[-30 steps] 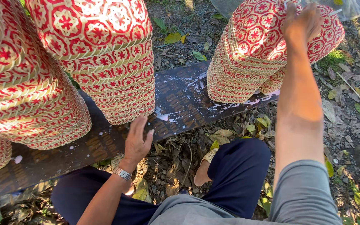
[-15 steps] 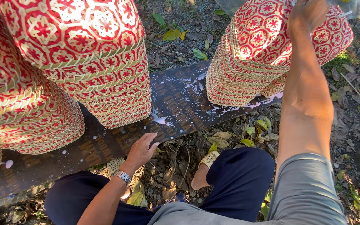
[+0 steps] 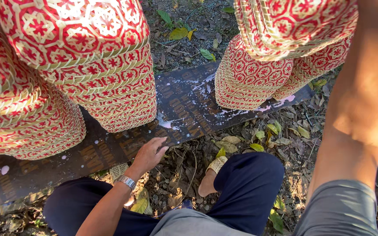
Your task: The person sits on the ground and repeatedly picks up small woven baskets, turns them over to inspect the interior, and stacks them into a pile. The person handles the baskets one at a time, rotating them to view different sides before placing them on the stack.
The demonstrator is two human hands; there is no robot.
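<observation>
My left hand (image 3: 148, 154), with a metal watch on the wrist, rests on the near edge of a dark wet board (image 3: 184, 109), fingers spread and holding nothing. My right forearm (image 3: 362, 100) reaches up past the top edge of the view, so the hand itself is cut off. Beside that arm, a red-and-cream woven basket (image 3: 294, 24) hangs tilted above a stack of the same baskets (image 3: 250, 76) standing upside down on the board.
Larger stacks of matching woven baskets (image 3: 79, 57) fill the left half of the board. White liquid is spilled on the board between the stacks. Dry leaves and dirt cover the ground around my dark-trousered legs and sandalled foot (image 3: 211, 175).
My right arm has gone higher, out of view, and the top basket has come up off the right stack. My left hand has slid back from the board's surface to its near edge.
</observation>
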